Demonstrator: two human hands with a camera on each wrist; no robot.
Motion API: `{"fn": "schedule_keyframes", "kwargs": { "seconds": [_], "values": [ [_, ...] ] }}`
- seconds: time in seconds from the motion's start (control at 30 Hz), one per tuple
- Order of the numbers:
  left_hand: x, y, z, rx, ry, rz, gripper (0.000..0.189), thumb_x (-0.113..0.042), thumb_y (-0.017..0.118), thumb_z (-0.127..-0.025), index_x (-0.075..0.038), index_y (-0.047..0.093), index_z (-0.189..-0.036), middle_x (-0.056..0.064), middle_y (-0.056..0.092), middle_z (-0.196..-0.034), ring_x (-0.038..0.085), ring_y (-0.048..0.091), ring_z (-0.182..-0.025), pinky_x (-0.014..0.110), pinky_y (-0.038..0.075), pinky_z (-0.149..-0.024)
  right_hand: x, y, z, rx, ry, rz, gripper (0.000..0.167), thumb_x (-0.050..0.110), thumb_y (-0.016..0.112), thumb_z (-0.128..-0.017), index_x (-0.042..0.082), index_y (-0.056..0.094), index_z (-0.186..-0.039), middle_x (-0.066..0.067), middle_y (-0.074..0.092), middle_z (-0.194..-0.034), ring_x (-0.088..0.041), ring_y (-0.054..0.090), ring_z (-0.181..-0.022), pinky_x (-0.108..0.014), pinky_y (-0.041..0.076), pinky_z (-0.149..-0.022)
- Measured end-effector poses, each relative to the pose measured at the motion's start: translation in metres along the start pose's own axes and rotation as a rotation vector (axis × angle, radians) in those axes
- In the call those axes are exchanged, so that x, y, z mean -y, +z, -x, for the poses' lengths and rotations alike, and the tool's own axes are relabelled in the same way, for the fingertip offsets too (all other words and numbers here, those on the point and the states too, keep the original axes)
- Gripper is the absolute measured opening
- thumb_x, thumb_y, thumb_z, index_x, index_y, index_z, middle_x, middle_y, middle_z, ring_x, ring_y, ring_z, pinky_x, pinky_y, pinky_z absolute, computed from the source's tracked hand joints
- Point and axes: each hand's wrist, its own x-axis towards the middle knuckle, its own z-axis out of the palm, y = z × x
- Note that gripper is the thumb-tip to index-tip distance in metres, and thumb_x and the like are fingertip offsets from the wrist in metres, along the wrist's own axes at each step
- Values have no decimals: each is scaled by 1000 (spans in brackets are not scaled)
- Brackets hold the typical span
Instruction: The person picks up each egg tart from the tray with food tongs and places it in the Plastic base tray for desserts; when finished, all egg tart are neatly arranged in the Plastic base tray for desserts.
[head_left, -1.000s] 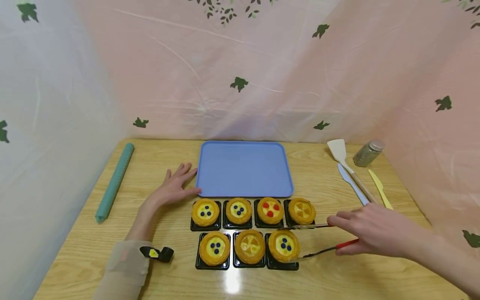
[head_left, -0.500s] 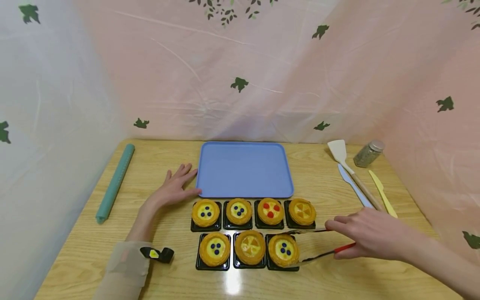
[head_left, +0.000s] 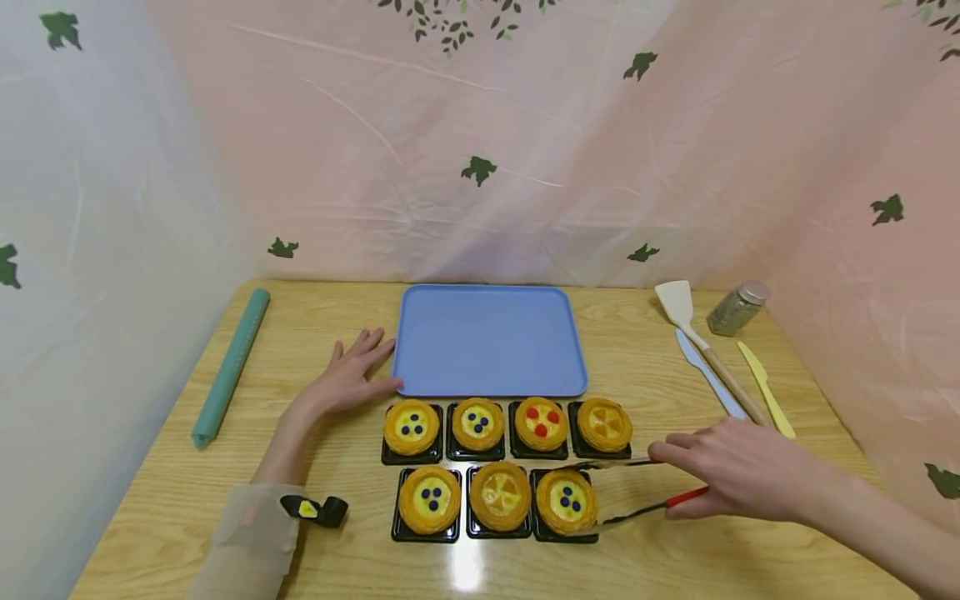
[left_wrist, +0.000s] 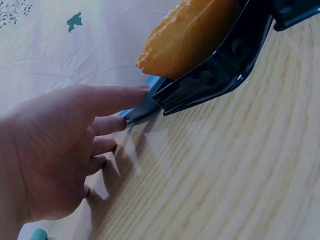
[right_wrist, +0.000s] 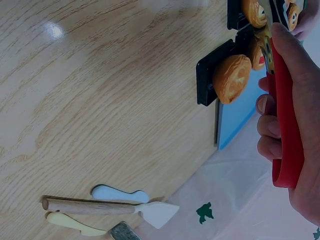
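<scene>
My right hand [head_left: 738,471] grips red-handled tongs [right_wrist: 287,125]. Their two tips straddle the nearest-right egg tart [head_left: 567,501], which has three blue dots on its yellow filling and lies on a black plastic tray; whether both tips touch it I cannot tell. My left hand [head_left: 345,375] rests on the table with fingers spread, its fingertips touching the left edge of the blue tray [head_left: 487,342]. In the left wrist view the fingers [left_wrist: 117,97] reach that tray's edge below a tart [left_wrist: 190,40] on its black holder.
Several more tarts stand in two rows before the blue tray, including a red-dotted one [head_left: 542,422]. A teal rolling pin [head_left: 231,367] lies left. At right are a white spatula [head_left: 677,302], a blue knife [head_left: 708,371], a yellow knife [head_left: 765,387] and a glass jar [head_left: 737,309].
The tongs' upper tip has shifted slightly nearer, down onto the far side of the blue-dotted tart, and the right hand has drawn a little nearer. The left hand stays put.
</scene>
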Motion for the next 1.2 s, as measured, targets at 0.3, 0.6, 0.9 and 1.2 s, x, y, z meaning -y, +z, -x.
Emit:
{"fn": "schedule_keyframes", "kwargs": {
  "seconds": [0.3, 0.6, 0.9, 1.2],
  "values": [
    [0, 0, 1, 1, 2, 0, 81, -46, 62, -100, -5, 30, -162, 25, 10, -172, 47, 0, -160, 72, -11, -124, -1, 1, 1, 19, 19, -9, 43, 67, 72, -85, 29, 60, -101, 25, 56, -79, 9, 32, -52, -15, 26, -46],
    [-1, 0, 1, -1, 9, 4, 82, -46, 62, -99, -4, 29, -162, 25, 9, -172, 47, 0, -160, 72, -12, -124, -1, 1, 1, 20, 25, -10, 43, 67, 72, -84, 29, 59, -100, 24, 58, -79, 9, 35, -52, -15, 27, -45],
    [-1, -1, 1, 0, 8, 4, 82, -45, 62, -100, -4, 29, -162, 25, 9, -172, 47, -1, -160, 72, -12, -124, -1, 0, 1, 17, 23, 0, 44, 67, 72, -84, 28, 60, -100, 25, 57, -78, 10, 33, -52, -14, 25, -45],
    [-2, -1, 1, -1, 5, 10, 81, -44, 63, -99, -4, 29, -162, 25, 10, -172, 48, -1, -160, 72, -12, -124, -1, 2, 1, 26, 29, -9, 45, 68, 72, -84, 28, 59, -100, 24, 57, -78, 9, 35, -52, -16, 28, -46]
  ]
}}
